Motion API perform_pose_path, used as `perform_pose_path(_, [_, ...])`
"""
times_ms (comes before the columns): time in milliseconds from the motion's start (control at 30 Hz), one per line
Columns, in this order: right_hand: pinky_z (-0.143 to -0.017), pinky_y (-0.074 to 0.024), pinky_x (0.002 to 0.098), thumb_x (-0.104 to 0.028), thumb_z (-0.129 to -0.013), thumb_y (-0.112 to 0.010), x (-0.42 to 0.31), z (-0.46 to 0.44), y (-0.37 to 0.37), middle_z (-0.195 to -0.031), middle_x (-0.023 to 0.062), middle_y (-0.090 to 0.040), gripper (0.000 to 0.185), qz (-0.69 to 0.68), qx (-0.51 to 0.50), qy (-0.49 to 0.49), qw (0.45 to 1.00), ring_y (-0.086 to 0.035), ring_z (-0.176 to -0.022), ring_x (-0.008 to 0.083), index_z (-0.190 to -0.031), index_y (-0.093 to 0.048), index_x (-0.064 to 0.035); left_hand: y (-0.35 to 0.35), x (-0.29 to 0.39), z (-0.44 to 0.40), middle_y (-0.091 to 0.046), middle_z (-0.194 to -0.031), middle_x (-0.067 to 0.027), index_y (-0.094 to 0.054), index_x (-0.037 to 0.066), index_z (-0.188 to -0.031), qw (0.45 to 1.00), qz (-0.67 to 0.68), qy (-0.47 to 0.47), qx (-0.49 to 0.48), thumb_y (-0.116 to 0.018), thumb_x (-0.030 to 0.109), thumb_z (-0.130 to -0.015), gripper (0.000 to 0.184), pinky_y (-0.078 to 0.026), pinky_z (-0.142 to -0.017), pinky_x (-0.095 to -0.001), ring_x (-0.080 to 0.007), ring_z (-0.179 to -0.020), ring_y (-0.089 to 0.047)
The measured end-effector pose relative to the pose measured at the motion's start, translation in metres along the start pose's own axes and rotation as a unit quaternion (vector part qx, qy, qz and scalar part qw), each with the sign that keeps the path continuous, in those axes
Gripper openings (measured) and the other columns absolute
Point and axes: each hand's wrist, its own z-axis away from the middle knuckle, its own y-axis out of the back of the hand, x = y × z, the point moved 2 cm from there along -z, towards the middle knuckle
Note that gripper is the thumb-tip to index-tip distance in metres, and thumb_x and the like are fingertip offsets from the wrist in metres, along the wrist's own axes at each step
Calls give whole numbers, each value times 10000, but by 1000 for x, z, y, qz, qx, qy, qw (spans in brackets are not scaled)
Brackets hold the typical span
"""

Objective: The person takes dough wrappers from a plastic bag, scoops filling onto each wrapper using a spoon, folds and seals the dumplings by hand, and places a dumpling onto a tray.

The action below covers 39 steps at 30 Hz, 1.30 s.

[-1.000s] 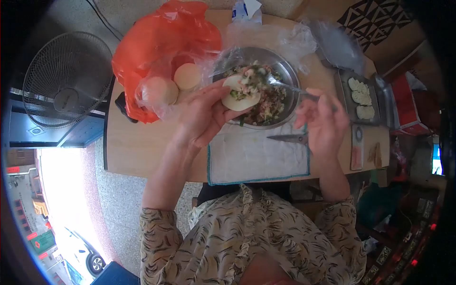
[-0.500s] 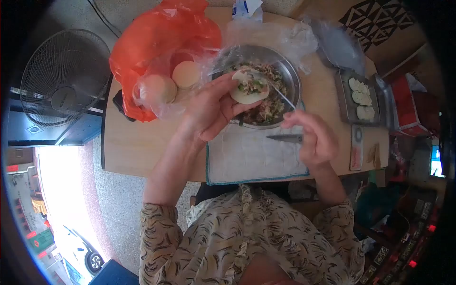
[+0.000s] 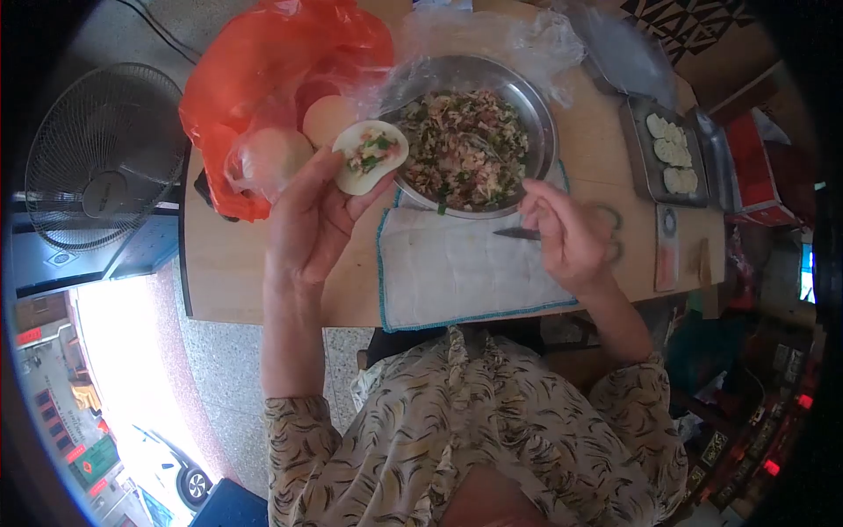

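My left hand [image 3: 312,215] holds a round dumpling wrapper [image 3: 358,178] by its edges, with a small mound of filling [image 3: 378,145] on it. It is left of the steel bowl [image 3: 546,132], which holds chopped meat and green filling [image 3: 461,154]. My right hand [image 3: 571,237] is by the bowl's lower right rim, fingers curled and pinched round a thin-handled utensil. Its far end is hard to make out against the filling. Beneath that hand lies a pair of scissors [image 3: 516,234], partly covered, on a white cloth [image 3: 465,272] with teal edging.
A red plastic bag [image 3: 272,61] with stacked round wrappers [image 3: 330,119] is at the left. On the right, a metal tray [image 3: 645,180] holds several filled dumplings [image 3: 672,149]. Clear plastic [image 3: 544,44] lies behind the bowl. A fan [image 3: 105,140] stands left of the table.
My left hand has moved left with the wrapper and filling, from above the bowl to beside it. The utensil in my right hand has come away from the wrapper.
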Motion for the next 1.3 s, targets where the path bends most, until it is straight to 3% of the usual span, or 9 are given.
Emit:
perform_pose_path(267, [-583, -521, 275, -75, -1026, -528, -16, 20, -6, -798, 136, -669, 220, -105, -21, -68, 992, -654, -626, 173, -1158, -617, 76, 6, -1, 4, -528, -1380, -251, -408, -129, -1363, 1000, -1, -15, 3, -407, 154, -1065, 412, -516, -1080, -429, -345, -1271, -567])
perform_pose_path(467, [-534, -509, 287, -227, -1069, -489, 13, 11, -9, -769, 154, -657, 326, -379, 101, -367, 843, -608, -559, 170, -1122, -598, 76, 2, -4, 1, -534, -1373, -245, -412, -127, -1360, 1000, -8, -12, 3, -407, 155, -1064, 409, -529, -1065, -422, -342, -1264, -573])
perform_pose_path(567, [-523, -507, 304, -259, -1053, -525, 28, 13, -9, -799, 165, -670, 346, -460, 99, -381, 796, -615, -572, 180, -1129, -610, 67, 1, -5, 1, -534, -1374, -243, -410, -126, -1367, 1000, -6, -4, -12, -402, 152, -1063, 412, -530, -1062, -422, -337, -1266, -573])
perform_pose_path(700, [-530, -507, 313, -257, -1049, -533, 29, 5, -5, -825, 162, -679, 353, -485, 146, -356, 785, -619, -595, 184, -1145, -611, 74, -1, -7, -5, -532, -1378, -243, -408, -124, -1378, 1000, -5, 8, -13, -402, 138, -1058, 414, -529, -1063, -422, -334, -1265, -575])
perform_pose_path(900, [-557, -526, 317, -233, -1062, -504, 10, -24, 15, -839, 158, -681, 340, -459, 164, -232, 842, -625, -612, 188, -1172, -610, 72, -24, -16, -22, -528, -1385, -239, -402, -123, -1390, 998, -26, 38, -48, -378, 117, -1058, 411, -524, -1063, -434, -336, -1256, -582])
perform_pose_path(1000, [-605, -558, 321, -205, -1072, -480, -6, -34, 14, -860, 168, -690, 330, -385, 165, -182, 890, -658, -648, 192, -1177, -611, 79, -37, -21, -31, -532, -1384, -228, -403, -118, -1396, 995, -31, 57, -78, -357, 118, -1065, 409, -521, -1064, -424, -333, -1251, -586])
perform_pose_path(1133, [-673, -585, 319, -102, -1037, -520, -4, -25, 12, -911, 187, -704, 270, -184, 55, 26, 981, -709, -720, 221, -1202, -606, 94, -45, -24, -39, -535, -1389, -209, -404, -100, -1413, 993, -25, 78, -86, -347, 146, -1078, 419, -519, -1065, -403, -327, -1242, -593])
perform_pose_path(1233, [-695, -587, 312, -1, -983, -561, -6, -21, 12, -940, 195, -708, 258, -64, 1, 119, 991, -730, -760, 244, -1218, -605, 94, -45, -27, -43, -494, -1437, -225, -339, -94, -1466, 988, -54, 78, -122, -362, 177, -1077, 475, -495, -1095, -397, -344, -1297, -549])
perform_pose_path(1300, [-689, -585, 307, 4, -994, -538, -3, -20, 14, -941, 192, -710, 244, -84, 14, 99, 991, -729, -756, 236, -1211, -606, 92, -44, -29, -44, -525, -1406, -201, -378, -80, -1446, 988, -45, 86, -120, -369, 196, -1085, 455, -517, -1062, -385, -318, -1248, -587])
